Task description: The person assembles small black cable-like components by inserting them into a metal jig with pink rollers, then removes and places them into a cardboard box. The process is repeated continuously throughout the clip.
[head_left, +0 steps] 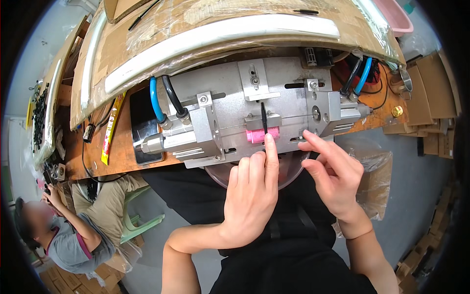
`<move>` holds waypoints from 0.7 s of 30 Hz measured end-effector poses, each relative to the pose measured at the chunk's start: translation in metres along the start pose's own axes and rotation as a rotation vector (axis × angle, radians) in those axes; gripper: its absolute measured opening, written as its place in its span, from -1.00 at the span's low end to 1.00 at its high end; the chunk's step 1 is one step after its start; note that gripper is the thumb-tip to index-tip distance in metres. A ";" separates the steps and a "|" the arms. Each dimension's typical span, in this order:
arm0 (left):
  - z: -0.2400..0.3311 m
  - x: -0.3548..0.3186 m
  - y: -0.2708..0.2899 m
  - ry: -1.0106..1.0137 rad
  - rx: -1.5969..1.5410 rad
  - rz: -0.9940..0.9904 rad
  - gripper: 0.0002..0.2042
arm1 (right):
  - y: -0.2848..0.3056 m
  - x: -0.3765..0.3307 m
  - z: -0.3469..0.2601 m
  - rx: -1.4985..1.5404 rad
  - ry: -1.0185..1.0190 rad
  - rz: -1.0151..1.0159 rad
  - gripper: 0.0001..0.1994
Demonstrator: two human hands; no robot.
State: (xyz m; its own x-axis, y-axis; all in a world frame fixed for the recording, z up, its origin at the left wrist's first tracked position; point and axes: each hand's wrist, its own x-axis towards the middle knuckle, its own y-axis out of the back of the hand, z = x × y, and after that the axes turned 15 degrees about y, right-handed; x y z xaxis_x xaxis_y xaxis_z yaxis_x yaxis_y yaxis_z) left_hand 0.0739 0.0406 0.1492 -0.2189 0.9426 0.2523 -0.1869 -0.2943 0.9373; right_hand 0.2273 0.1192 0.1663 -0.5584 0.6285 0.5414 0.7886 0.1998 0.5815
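Now, near first: left hand (252, 196) sits at 6 o'clock of the jig (254, 112), index tip pressed on the lower edge of the pink block (263, 134), other fingers loosely curled, gripping nothing. Right hand (333, 174) at approx 4 o'clock, fingers spread and open, index tip just beside the slot at the block's right, holding nothing.

The thin black pin (264, 119) stands upright in the pink block, at jig centre, touching the left fingertip's top.

To do this step well, imo: keep the left index pressing straight down the pin's line so it seats square, not tilted. Right hand should stay off the clamp faces w/ fingers clear of the 2 cylinders, left cylinder (166, 139) at 9 o'clock, right cylinder (342, 115) at 3 o'clock. Pinch risk there if they fire.

Further out at 12 o'clock: blue hoses (155, 100) and a white curved strip (220, 36) on cardboard. Another person (63, 235) works well apart at 8 o'clock.
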 end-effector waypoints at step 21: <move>-0.122 0.262 0.068 0.321 0.205 0.249 -0.85 | 0.006 0.012 -0.015 0.073 0.081 0.034 -0.63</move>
State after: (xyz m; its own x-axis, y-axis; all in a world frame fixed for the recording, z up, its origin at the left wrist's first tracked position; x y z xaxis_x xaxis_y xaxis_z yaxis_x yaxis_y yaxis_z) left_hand -0.1128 0.2479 0.2500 -0.5248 0.7410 0.4190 0.0952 -0.4381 0.8939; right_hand 0.2219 0.1161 0.1857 -0.5474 0.5739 0.6091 0.8226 0.2352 0.5177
